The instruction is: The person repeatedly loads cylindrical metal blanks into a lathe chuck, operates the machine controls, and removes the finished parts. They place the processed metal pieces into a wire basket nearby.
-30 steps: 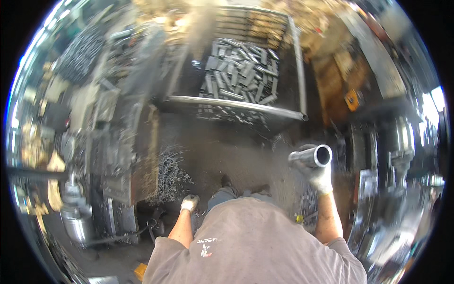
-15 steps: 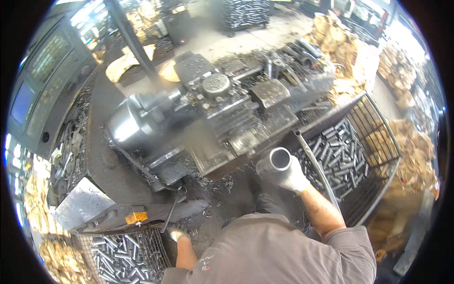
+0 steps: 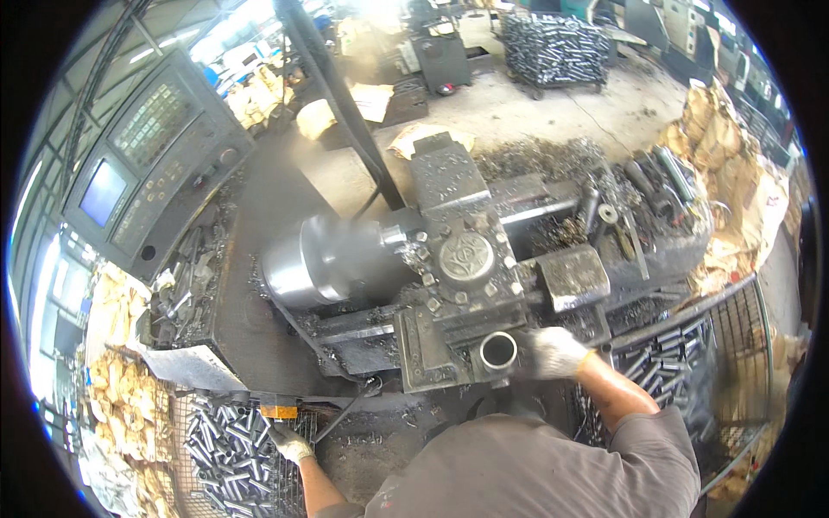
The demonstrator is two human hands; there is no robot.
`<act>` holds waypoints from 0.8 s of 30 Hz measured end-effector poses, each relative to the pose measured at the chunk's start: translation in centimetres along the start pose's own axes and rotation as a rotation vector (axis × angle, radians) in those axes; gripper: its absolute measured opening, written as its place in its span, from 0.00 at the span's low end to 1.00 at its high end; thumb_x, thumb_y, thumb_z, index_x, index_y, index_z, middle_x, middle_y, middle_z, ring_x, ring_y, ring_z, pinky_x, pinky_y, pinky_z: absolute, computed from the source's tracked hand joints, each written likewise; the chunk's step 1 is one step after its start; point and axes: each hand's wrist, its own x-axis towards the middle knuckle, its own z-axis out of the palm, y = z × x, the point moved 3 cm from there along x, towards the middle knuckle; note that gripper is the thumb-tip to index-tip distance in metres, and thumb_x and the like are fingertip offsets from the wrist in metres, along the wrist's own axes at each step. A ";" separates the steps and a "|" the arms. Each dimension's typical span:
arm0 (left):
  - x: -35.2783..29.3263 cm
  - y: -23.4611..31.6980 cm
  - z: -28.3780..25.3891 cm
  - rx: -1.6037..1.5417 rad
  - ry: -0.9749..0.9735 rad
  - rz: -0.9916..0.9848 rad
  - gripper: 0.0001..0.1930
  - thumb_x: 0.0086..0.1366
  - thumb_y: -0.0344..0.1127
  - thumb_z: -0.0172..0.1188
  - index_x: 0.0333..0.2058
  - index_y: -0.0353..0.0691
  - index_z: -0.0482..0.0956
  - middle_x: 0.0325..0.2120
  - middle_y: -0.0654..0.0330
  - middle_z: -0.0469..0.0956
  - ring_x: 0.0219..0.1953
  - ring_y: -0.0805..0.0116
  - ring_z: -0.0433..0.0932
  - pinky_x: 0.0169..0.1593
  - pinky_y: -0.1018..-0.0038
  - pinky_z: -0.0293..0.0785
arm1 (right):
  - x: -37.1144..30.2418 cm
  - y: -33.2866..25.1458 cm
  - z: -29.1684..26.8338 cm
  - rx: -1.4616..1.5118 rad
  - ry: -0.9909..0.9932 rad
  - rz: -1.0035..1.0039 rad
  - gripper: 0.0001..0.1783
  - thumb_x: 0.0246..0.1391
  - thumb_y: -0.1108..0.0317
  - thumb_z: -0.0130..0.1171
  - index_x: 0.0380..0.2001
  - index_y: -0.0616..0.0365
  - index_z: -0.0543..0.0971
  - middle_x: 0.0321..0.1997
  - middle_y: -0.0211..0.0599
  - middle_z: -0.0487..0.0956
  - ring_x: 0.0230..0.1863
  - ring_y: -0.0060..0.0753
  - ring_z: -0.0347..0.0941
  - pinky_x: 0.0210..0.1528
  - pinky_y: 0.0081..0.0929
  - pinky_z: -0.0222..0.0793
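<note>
My left hand (image 3: 294,446), in a whitish glove, is at the right side of a wire basket (image 3: 180,449) full of short metal tubes (image 3: 226,457). Its fingers are closed on a dark metal tube (image 3: 276,432) at the edge of the pile. My right hand (image 3: 560,352), also gloved, is over the front of the lathe carriage (image 3: 445,369). Just left of it a wider tube or cup (image 3: 498,351) stands upright, its round mouth facing up. A narrow gap shows between them. Motion blur hides the right fingers.
The lathe's chuck (image 3: 294,269) is blurred, with a tool turret (image 3: 466,257) to its right. A control panel (image 3: 147,164) stands at the left. Another wire basket (image 3: 764,345) of tubes is at the right. An orange block (image 3: 278,412) is beside the left basket.
My right hand has moved up to the carriage and come away from the wide tube it held, which now stands there. My left hand has reached into the left basket. The view has shifted.
</note>
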 end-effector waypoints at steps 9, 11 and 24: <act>-7.2 -1.2 4.7 -0.864 -0.074 -0.618 0.24 0.74 0.57 0.60 0.51 0.39 0.79 0.34 0.57 0.80 0.32 0.64 0.78 0.35 0.62 0.76 | 7.1 -9.9 -16.4 0.024 0.421 -0.686 0.19 0.48 0.64 0.74 0.45 0.54 0.89 0.42 0.43 0.89 0.41 0.51 0.87 0.47 0.40 0.84; -12.4 5.9 7.1 -0.917 -0.159 -0.570 0.17 0.72 0.48 0.67 0.45 0.41 0.79 0.33 0.61 0.81 0.30 0.68 0.78 0.33 0.67 0.76 | 13.1 -12.3 -16.2 -0.173 0.370 -0.786 0.24 0.45 0.57 0.72 0.47 0.52 0.90 0.40 0.45 0.89 0.43 0.51 0.87 0.48 0.43 0.83; -18.7 7.3 5.3 -0.739 -0.560 -0.766 0.16 0.69 0.39 0.67 0.49 0.34 0.83 0.37 0.57 0.85 0.35 0.66 0.83 0.41 0.67 0.82 | 26.6 -13.2 -15.0 0.313 -0.252 -0.371 0.35 0.49 0.50 0.81 0.59 0.52 0.86 0.57 0.42 0.88 0.50 0.31 0.87 0.51 0.36 0.84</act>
